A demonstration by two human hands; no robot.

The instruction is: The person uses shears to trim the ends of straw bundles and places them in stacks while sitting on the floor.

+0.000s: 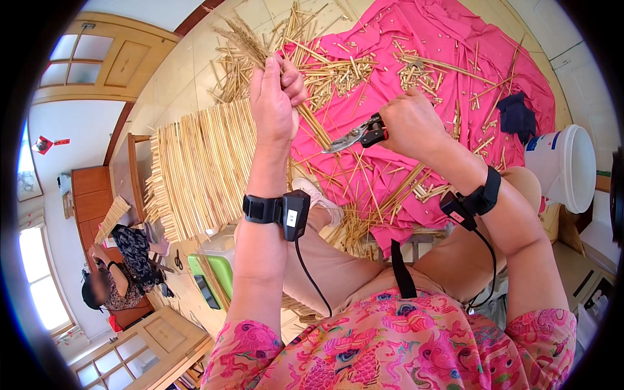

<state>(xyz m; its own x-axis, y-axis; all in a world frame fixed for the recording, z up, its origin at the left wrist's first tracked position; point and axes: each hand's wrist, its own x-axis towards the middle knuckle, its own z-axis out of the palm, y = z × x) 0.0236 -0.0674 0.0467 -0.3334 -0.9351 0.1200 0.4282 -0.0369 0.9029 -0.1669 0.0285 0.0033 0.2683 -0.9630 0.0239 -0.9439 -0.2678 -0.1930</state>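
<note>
My left hand [278,97] is closed round a thin bundle of dry reed stalks [314,127], whose feathery tops [246,41] stick out beyond the fingers. To its right, my right hand [412,122] grips the handles of pruning shears [353,136]. The metal blades point left, close to the lower ends of the held stalks; whether they touch cannot be told. Under both hands spreads a pink cloth [341,178] strewn with cut stalk pieces [341,80] and longer stalks. A mat of stalks laid side by side [204,168] lies left of my left forearm.
A white plastic bucket [560,168] stands at the right, beside a dark cloth [516,117]. At the lower left are a green-lidded container [222,270] with a phone [207,292] on it, and scissors [178,261] on the floor. Farther left, another person [122,280] sits holding a smaller stalk piece.
</note>
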